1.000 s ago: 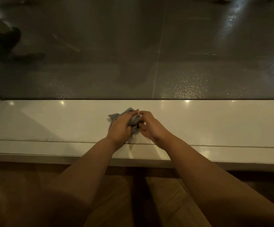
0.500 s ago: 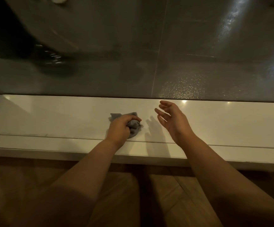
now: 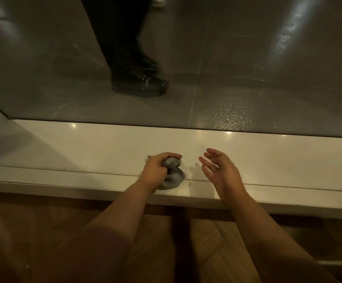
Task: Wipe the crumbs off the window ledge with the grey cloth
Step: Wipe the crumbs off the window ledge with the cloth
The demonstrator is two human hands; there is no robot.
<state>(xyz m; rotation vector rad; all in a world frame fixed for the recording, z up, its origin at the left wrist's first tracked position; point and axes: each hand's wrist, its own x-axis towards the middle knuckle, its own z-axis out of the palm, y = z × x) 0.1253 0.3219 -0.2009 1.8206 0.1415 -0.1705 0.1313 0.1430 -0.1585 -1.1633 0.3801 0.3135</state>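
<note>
On the glossy white stone window ledge (image 3: 84, 152), near its front edge, the left hand (image 3: 155, 170) clenches the bunched grey cloth (image 3: 173, 174) (presumably balled to trap crumbs), while the right hand (image 3: 221, 172) hovers beside it, fingers spread, holding nothing.

The cloth (image 3: 173, 174) is grey and soft, crumpled into a bunched wad. It sits on the ledge (image 3: 84, 148) near the front edge, gripped from above by the left hand (image 3: 154, 170). The ledge is white, glossy and flat, and runs along the foot of the window glass (image 3: 43, 68).
</note>
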